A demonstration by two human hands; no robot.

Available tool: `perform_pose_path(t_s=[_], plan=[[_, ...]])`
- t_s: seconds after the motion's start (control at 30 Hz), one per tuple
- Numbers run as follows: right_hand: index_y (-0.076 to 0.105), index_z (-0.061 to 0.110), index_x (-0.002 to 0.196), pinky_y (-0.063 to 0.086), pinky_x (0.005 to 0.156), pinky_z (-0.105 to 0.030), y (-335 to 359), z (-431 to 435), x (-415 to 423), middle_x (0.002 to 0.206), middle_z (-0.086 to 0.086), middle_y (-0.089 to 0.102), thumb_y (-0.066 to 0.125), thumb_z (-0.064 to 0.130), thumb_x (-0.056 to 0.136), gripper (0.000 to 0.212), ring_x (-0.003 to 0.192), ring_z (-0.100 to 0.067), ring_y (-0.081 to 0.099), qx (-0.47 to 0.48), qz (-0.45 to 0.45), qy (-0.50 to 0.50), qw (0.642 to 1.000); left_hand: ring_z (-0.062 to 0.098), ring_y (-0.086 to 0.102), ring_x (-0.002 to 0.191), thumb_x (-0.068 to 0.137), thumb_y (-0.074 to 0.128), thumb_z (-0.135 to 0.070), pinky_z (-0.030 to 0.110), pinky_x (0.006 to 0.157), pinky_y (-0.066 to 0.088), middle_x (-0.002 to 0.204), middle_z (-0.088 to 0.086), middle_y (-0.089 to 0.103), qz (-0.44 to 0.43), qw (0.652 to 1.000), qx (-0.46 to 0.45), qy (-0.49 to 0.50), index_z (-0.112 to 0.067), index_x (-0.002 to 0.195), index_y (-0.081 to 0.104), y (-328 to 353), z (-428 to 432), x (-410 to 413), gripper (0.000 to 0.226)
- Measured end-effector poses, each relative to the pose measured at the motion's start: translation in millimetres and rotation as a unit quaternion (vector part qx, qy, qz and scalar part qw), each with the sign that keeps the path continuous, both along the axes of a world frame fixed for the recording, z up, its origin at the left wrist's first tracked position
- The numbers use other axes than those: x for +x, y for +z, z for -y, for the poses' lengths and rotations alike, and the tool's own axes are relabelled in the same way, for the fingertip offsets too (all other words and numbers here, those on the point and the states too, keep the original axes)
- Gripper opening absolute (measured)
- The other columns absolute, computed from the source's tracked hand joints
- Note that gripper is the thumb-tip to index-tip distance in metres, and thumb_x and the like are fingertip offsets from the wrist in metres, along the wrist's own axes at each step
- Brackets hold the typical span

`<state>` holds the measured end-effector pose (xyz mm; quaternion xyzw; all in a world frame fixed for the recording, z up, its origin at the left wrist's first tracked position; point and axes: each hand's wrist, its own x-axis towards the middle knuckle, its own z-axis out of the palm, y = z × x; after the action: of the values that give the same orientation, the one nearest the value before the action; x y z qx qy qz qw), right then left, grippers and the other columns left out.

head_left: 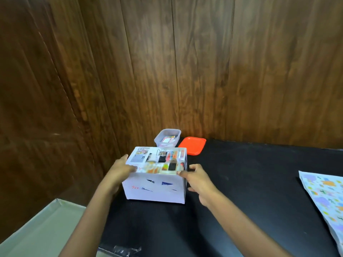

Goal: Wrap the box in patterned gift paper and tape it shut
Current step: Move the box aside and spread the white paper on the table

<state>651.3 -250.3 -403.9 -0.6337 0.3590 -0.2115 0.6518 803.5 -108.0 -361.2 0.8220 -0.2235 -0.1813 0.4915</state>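
Note:
A white cardboard box (157, 190) with printed pictures on its top stands on the black table (250, 191), near the table's left end. My left hand (118, 172) presses against the box's left side, thumb over the top edge. My right hand (199, 179) grips the box's right side, thumb on the top front corner. The box is held between both hands. A sheet of patterned gift paper (324, 197), pale with coloured animal shapes, lies flat at the table's right edge, partly cut off by the frame.
Behind the box a clear plastic tub (168, 137) holds small items, with its orange lid (193, 145) lying beside it. Wood-panelled walls close off the back and left. A pale floor (37, 232) shows at lower left, beyond the table's edge.

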Motion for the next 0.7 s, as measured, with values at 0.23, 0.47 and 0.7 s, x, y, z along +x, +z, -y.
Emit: perform_pose_path(t_s=[0.23, 0.47, 0.7], plan=[[0.056, 0.021, 0.104, 0.049, 0.092, -0.035, 11.9, 32.4, -65.6, 0.101, 0.001, 0.062, 0.053, 0.012, 0.092, 0.015, 0.101, -0.019, 0.060, -0.123, 0.040, -0.131, 0.983, 0.020, 0.056, 0.103, 0.092, 0.050, -0.012, 0.028, 0.085, 0.043, 0.114, 0.000, 0.058, 0.217, 0.974, -0.060, -0.030, -0.013, 0.116, 0.060, 6.2, 67.1, -78.9, 0.026], [0.061, 0.020, 0.099, 0.045, 0.074, -0.028, 16.8, 73.6, -189.3, 0.094, 0.000, 0.068, 0.046, 0.005, 0.090, 0.022, 0.088, -0.018, 0.062, -0.276, -0.070, -0.239, 0.928, 0.017, 0.058, 0.090, 0.091, 0.055, -0.012, 0.030, 0.077, 0.046, 0.103, 0.003, 0.061, -0.011, 0.959, -0.077, -0.274, -0.011, 0.120, 0.056, -30.4, 171.5, -185.1, 0.030], [0.064, 0.033, 0.113, 0.029, 0.099, -0.036, 16.8, 109.0, -322.3, 0.121, 0.003, 0.054, 0.053, 0.024, 0.087, 0.029, 0.124, -0.022, 0.034, -0.439, -0.421, -0.278, 0.744, 0.026, 0.052, 0.105, 0.082, 0.070, -0.017, 0.030, 0.070, 0.049, 0.150, 0.007, 0.025, -0.278, 0.910, 0.043, -0.304, -0.033, 0.149, 0.011, -81.8, 242.4, -299.8, 0.091]])
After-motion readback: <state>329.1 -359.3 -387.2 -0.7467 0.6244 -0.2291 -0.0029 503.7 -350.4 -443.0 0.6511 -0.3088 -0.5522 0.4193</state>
